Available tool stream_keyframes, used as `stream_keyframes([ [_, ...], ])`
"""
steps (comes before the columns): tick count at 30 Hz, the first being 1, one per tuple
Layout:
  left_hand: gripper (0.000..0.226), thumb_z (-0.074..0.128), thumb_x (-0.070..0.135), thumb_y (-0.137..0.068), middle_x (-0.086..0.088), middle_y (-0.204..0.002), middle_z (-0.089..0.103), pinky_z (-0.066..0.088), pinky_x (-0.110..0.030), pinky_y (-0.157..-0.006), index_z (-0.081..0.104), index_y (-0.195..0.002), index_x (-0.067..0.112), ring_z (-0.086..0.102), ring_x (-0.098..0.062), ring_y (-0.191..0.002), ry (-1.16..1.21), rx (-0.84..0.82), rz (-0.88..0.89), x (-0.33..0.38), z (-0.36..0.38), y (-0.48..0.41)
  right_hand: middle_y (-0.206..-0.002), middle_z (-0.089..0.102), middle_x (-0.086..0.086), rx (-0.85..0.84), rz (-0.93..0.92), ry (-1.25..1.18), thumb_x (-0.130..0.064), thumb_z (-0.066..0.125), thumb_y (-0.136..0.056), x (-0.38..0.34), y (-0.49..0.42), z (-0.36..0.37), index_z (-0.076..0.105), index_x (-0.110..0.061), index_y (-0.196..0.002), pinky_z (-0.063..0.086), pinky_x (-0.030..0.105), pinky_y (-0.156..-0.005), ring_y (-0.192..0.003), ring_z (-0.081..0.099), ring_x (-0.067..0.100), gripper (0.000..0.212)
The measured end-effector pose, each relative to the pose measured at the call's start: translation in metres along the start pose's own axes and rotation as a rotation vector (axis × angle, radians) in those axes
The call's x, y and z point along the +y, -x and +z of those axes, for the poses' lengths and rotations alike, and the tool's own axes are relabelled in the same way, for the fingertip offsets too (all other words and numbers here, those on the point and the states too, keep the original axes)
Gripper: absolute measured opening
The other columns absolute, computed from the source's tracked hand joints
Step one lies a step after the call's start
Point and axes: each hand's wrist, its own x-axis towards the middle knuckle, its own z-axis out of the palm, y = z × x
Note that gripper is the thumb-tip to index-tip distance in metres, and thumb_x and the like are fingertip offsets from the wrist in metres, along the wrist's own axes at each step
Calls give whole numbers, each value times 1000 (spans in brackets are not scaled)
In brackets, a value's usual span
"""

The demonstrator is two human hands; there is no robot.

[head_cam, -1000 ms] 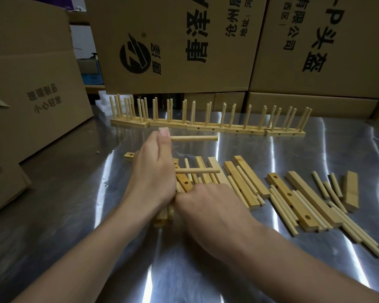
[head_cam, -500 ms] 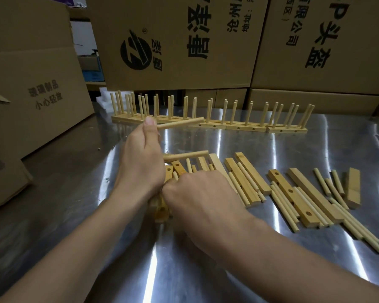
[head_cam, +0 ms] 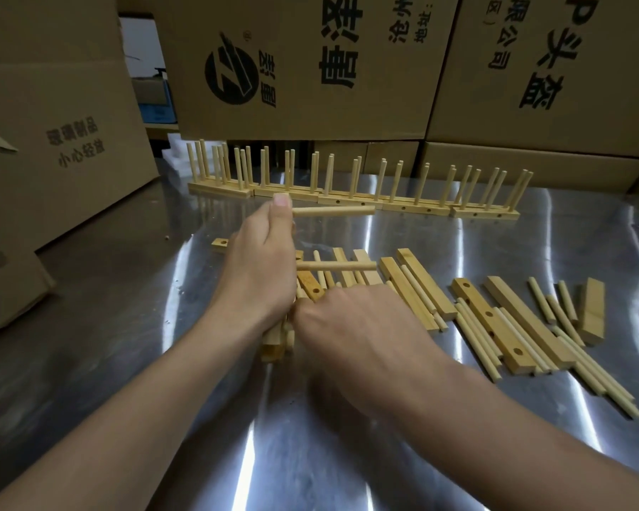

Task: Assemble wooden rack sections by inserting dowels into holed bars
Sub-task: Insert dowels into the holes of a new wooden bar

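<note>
My left hand [head_cam: 261, 267] grips a holed wooden bar [head_cam: 275, 341] on edge above the steel table; only the bar's near end shows below the hand. Two dowels stick out of the bar to the right: an upper dowel [head_cam: 334, 210] and a lower dowel [head_cam: 338, 266]. My right hand [head_cam: 358, 326] sits just right of the left one with its fingers curled at the bar's lower part; what they hold is hidden. Loose holed bars [head_cam: 493, 320] and loose dowels [head_cam: 474, 341] lie on the table to the right.
A row of finished rack sections [head_cam: 347, 195] with upright dowels stands across the back of the steel table [head_cam: 126, 326]. Large cardboard boxes [head_cam: 310, 60] wall in the back and the left side. A short wooden block [head_cam: 592, 309] lies at far right.
Both hands and the bar with its two dowels have stayed in nearly the same place; the upper dowel has levelled out from a slight upward tilt.
</note>
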Motion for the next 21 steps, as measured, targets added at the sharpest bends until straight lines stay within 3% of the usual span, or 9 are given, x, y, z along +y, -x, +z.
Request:
stream_keyframes([
  [3,50,27,56,-113,8,-67,43,38,-37,-58,49,-80,26,43,-11,-59,74,-37,-51,-2,3,4,-71,30,-6,20,-78,-72,-19,59,-101,5,10,8,51,-18,-109,33,35,-50,-54,35,18,11],
  [5,48,30,54,-113,7,-71,47,40,-36,-57,52,-82,25,46,-11,-61,127,-77,-106,-1,7,4,-81,44,-9,31,-96,-152,-44,44,-106,13,18,10,52,-22,-115,43,35,-55,-63,46,16,24],
  [7,47,33,52,-113,3,-74,49,43,-30,-53,53,-83,24,49,-12,-63,189,-115,-157,1,10,4,-82,53,-12,34,-115,-221,-55,25,-105,23,24,8,52,-29,-109,49,36,-56,-62,47,13,38],
  [10,47,37,54,-112,2,-72,48,43,-23,-47,56,-84,22,49,-11,-60,289,-150,-270,3,9,6,-71,49,-16,116,-123,-297,-57,28,-106,37,31,10,53,-36,-95,43,34,-51,-56,44,8,35],
  [14,51,42,63,-108,4,-68,52,41,-29,-54,61,-87,20,46,-12,-59,526,-252,-486,9,11,13,-65,50,-12,114,-172,-555,-49,46,-110,43,33,18,55,-30,-87,42,34,-56,-56,47,11,31],
  [18,50,45,61,-108,5,-68,51,38,-27,-48,58,-83,19,46,-11,-59,738,-258,-546,15,18,21,-63,51,-9,141,-196,-752,-33,56,-110,48,38,26,67,-17,-90,35,23,-58,-53,45,10,28],
  [21,48,45,60,-108,5,-69,46,36,-24,-44,54,-88,17,41,-9,-55,828,-256,-549,20,21,26,-61,50,-11,156,-198,-832,-29,60,-109,52,44,29,70,-19,-90,42,21,-60,-52,47,10,24],
])
